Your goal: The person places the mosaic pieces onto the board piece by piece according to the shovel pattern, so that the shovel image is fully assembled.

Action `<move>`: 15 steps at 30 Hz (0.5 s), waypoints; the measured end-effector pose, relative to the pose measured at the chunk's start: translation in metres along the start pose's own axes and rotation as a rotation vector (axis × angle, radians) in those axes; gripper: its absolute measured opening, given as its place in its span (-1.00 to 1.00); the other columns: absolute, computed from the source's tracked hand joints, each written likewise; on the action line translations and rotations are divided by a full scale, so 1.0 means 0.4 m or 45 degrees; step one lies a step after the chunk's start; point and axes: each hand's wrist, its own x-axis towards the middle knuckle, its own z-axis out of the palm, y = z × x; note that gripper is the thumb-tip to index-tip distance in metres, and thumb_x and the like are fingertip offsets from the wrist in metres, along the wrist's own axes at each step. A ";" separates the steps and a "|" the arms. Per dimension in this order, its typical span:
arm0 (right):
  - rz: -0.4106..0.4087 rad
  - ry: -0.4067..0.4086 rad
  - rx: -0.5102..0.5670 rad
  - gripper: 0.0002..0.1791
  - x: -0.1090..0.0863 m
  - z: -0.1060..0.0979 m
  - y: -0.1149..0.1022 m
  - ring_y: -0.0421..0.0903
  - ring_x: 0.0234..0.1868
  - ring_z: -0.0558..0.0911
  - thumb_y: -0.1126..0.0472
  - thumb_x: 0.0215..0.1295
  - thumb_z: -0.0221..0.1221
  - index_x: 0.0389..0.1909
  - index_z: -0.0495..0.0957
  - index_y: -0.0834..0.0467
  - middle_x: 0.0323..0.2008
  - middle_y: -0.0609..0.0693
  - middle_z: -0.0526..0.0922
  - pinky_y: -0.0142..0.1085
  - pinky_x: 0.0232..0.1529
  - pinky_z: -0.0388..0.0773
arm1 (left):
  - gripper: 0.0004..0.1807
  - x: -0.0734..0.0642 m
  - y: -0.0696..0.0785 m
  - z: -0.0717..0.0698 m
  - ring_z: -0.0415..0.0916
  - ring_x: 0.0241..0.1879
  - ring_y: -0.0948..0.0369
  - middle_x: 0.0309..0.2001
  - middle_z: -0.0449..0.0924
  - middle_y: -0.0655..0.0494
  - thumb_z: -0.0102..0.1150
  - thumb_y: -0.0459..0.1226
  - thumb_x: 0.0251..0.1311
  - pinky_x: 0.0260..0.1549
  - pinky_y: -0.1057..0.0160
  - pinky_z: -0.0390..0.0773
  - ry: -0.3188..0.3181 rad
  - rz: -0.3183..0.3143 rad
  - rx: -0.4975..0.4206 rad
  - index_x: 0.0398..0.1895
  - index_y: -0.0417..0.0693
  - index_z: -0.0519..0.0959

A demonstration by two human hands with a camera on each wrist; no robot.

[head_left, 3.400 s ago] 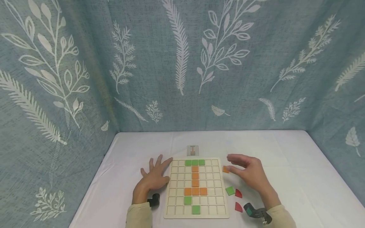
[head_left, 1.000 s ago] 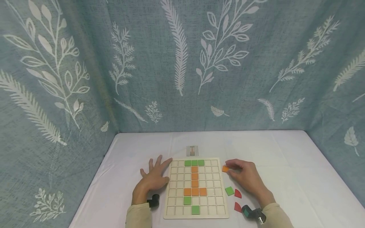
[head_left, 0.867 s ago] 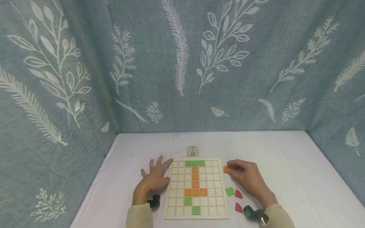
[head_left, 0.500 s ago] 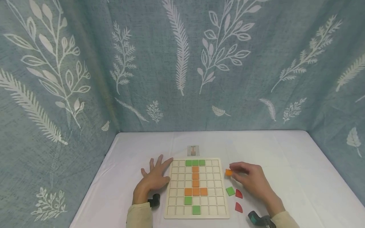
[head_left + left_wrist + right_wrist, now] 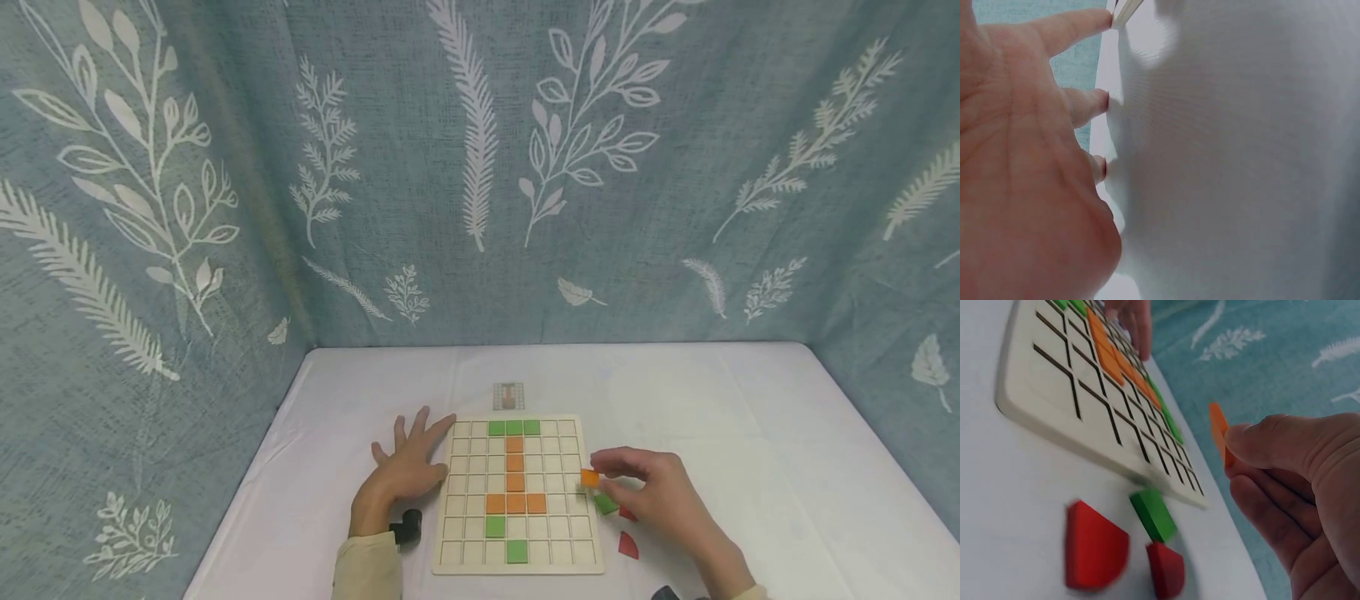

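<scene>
Between thumb and fingertips my right hand [image 5: 660, 496] pinches an orange square tile [image 5: 590, 477], held up over the right edge of the wooden grid board [image 5: 558, 529]. In the right wrist view that orange tile [image 5: 1217, 432] is tilted up, off the table. My left hand [image 5: 408, 471] lies with spread fingers at the board's left side, thumb and index finger touching its edge. In the left wrist view the left hand's palm [image 5: 1029, 169] shows, with fingertips down on the white surface. Green tiles [image 5: 513, 427] and orange tiles [image 5: 515, 503] sit in the board's cells.
Right of the board lie a loose green tile [image 5: 1152, 514] and two red quarter-round pieces, one nearer [image 5: 1096, 547] and one partly behind the hand [image 5: 628, 514]. A small card with a printed grid pattern [image 5: 508, 396] lies beyond the board. A patterned curtain [image 5: 420, 208] surrounds the white table.
My right hand took hold of the orange tile beside the board, lifted it, and moved it toward the near side and left to the board's edge. The left hand has stayed put.
</scene>
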 end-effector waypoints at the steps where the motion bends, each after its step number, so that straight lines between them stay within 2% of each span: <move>1: -0.009 -0.010 0.009 -0.64 -0.002 0.004 -0.002 -0.20 0.02 0.85 0.37 0.25 0.50 0.05 0.83 0.04 -0.09 -0.25 0.88 -0.19 0.15 0.80 | -0.05 -0.001 0.000 0.000 -0.44 0.72 -0.52 0.77 -0.11 -0.36 0.23 -0.35 0.06 0.41 -0.78 -0.55 0.001 -0.001 -0.003 0.68 0.05 0.37; 9: -0.015 -0.100 0.082 -0.72 -0.010 0.031 -0.026 -0.24 -0.01 0.84 0.27 0.31 0.51 0.02 0.83 0.03 -0.05 -0.21 0.89 -0.19 0.06 0.83 | -0.05 -0.002 0.003 -0.002 -0.47 0.72 -0.51 0.77 -0.13 -0.36 0.23 -0.36 0.07 0.40 -0.77 -0.59 -0.006 -0.004 -0.021 0.68 0.05 0.36; 15: -0.123 -0.109 0.087 -0.72 -0.014 0.062 -0.034 -0.28 -0.06 0.84 0.30 0.29 0.51 0.00 0.84 0.04 -0.04 -0.16 0.90 -0.27 0.09 0.81 | -0.06 -0.003 0.004 -0.003 -0.47 0.72 -0.52 0.77 -0.13 -0.38 0.23 -0.36 0.08 0.40 -0.78 -0.58 -0.005 0.003 -0.017 0.68 0.04 0.36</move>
